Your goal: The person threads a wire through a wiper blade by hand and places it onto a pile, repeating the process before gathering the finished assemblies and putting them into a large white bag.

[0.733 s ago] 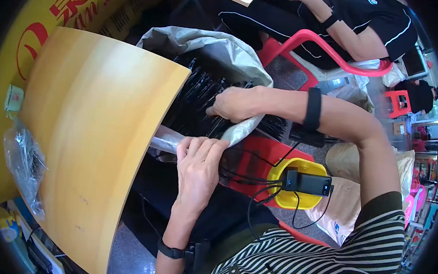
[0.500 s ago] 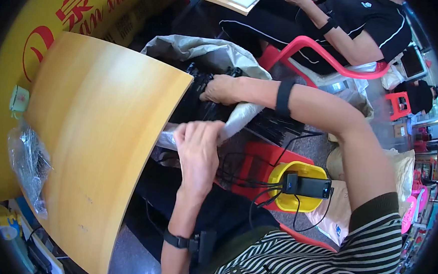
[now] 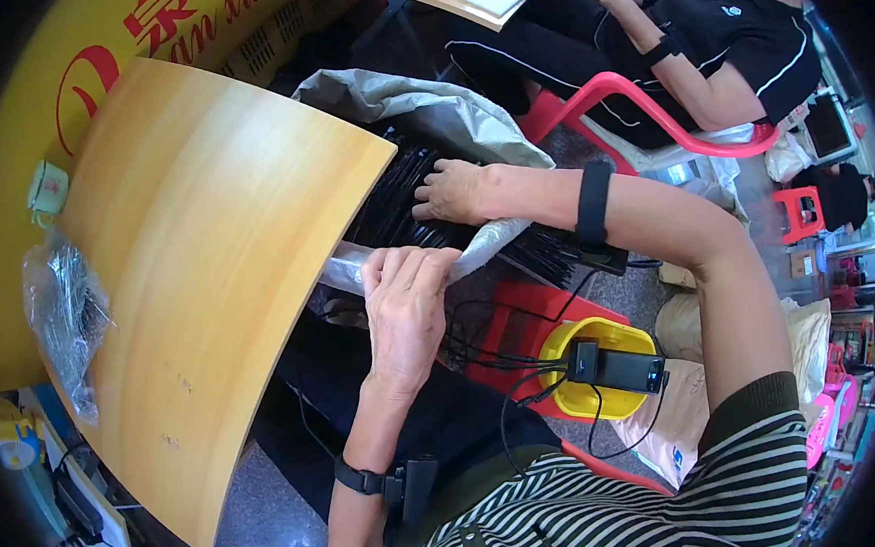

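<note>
A whitish woven sack (image 3: pixel 418 100) stands with its mouth wide beyond the table's edge, filled with many long, thin black strips (image 3: pixel 395 186) whose exact kind I cannot make out. My left hand (image 3: pixel 405 307) grips the near rim of the sack, fingers folded over the edge. Inside the mouth, my right hand (image 3: pixel 460 191) lies palm down on top of the black strips, its fingers stretched and a little apart. Nothing shows as held in it. More black strips (image 3: pixel 542 252) lie just outside the sack, below my right forearm.
A curved-looking wooden table (image 3: pixel 208 259) fills the left, with a clear plastic bag (image 3: pixel 66 326) and white cup (image 3: pixel 49 193) at its far side. A yellow bin (image 3: pixel 589 413) with cables and a device sits on a red stool (image 3: pixel 514 328). A co-worker (image 3: pixel 711 65) sits beyond.
My right hand has loosened and flattened onto the pile; the dark strip ends that stood up around it have sunk down. My left hand stays on the rim.
</note>
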